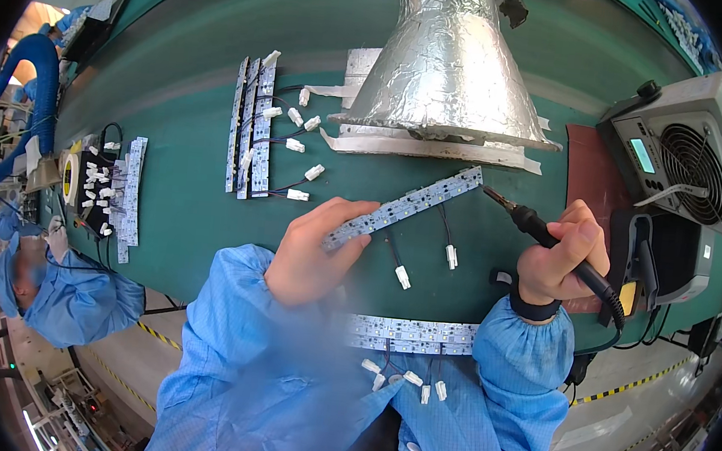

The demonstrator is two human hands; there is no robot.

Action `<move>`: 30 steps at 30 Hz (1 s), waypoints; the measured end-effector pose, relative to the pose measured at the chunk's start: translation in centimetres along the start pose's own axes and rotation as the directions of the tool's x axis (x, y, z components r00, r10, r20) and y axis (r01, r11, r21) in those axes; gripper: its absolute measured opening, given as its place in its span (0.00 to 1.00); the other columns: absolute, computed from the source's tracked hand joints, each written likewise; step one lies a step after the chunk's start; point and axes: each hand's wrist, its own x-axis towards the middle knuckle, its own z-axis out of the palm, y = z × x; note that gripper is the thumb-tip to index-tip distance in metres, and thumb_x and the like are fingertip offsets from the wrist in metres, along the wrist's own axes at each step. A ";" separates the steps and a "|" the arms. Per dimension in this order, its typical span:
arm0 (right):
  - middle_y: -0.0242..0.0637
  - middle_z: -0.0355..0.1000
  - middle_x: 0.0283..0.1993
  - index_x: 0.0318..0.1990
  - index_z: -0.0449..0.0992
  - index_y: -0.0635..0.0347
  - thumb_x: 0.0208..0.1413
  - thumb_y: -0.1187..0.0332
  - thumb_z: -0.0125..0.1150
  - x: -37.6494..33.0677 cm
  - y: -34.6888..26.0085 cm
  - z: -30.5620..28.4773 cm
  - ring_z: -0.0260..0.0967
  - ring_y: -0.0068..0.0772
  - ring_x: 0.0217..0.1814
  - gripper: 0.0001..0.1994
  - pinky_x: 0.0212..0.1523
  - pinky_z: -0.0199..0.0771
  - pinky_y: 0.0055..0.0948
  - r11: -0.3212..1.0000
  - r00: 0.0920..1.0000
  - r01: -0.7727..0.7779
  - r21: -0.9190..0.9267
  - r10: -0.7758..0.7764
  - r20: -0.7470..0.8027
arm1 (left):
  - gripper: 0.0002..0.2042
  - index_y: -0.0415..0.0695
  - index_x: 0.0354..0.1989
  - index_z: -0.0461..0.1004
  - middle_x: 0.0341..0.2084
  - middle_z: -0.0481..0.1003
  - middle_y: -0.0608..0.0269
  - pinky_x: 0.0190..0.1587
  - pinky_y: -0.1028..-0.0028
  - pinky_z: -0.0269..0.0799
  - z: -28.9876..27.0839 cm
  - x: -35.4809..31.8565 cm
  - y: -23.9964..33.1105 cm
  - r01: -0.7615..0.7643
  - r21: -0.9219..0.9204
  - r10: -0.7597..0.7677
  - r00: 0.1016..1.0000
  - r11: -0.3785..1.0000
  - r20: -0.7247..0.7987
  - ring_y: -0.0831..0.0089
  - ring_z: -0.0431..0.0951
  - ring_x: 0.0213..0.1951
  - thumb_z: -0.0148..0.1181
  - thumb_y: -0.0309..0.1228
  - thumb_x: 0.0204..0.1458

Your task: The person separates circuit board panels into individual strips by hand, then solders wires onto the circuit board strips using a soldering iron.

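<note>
Between the fingers and thumb of my left hand point(314, 247) is an LED strip board point(419, 203), tilted up to the right above the green mat. Two short wires with white connectors point(451, 257) hang from its lower edge. My right hand point(566, 254) is wrapped round a soldering iron point(541, 227), whose dark tip points left, close to the board's right end. Whether the tip touches the board I cannot tell. A wristband point(534, 308) circles my right wrist. More LED strip boards point(411, 335) lie at the table's near edge, their connectors hanging down.
A foil-covered fume hood point(452, 70) stands at the back centre. Upright LED boards with connectors point(250, 143) lie left of it. At right are a fan unit point(684, 159) and a black soldering station point(663, 256). A co-worker in blue point(71, 295) sits far left.
</note>
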 end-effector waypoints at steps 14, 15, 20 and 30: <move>0.31 0.52 0.15 0.16 0.58 0.64 0.64 0.71 0.48 1.6 0.7 -0.3 0.46 0.21 0.16 0.21 0.21 0.46 0.26 0.999 0.963 -0.048 0.013 0.050 -0.263 | 0.19 0.34 0.52 0.76 0.40 0.78 0.49 0.44 0.69 0.75 -0.3 -0.2 -0.4 -0.161 0.163 0.168 0.985 0.973 -0.029 0.59 0.81 0.39 0.64 0.18 0.50; 0.31 0.52 0.15 0.16 0.58 0.64 0.64 0.71 0.48 1.7 0.7 -0.3 0.46 0.21 0.16 0.21 0.21 0.46 0.26 0.999 0.963 -0.048 0.024 0.052 -0.266 | 0.19 0.34 0.52 0.76 0.41 0.78 0.48 0.44 0.68 0.76 -0.2 -0.3 -0.3 -0.148 0.194 0.154 0.988 0.970 -0.021 0.55 0.81 0.40 0.65 0.19 0.49; 0.31 0.50 0.18 0.18 0.55 0.62 0.62 0.72 0.49 1.5 0.8 -1.3 0.50 0.23 0.19 0.19 0.23 0.49 0.26 0.995 0.956 -0.073 0.070 0.090 -0.281 | 0.18 0.34 0.51 0.76 0.40 0.78 0.46 0.43 0.65 0.76 -1.1 -1.7 1.2 -0.184 0.299 0.201 0.979 0.936 -0.026 0.49 0.80 0.40 0.67 0.20 0.49; 0.30 0.52 0.16 0.17 0.57 0.62 0.64 0.71 0.48 0.5 0.8 -1.5 0.47 0.22 0.19 0.20 0.23 0.47 0.26 0.987 0.976 -0.085 0.137 0.110 -0.186 | 0.21 0.32 0.55 0.74 0.44 0.78 0.50 0.50 0.72 0.71 -9.3 -7.6 -1.9 -0.044 0.292 0.155 0.916 0.956 -0.370 0.66 0.78 0.45 0.63 0.20 0.51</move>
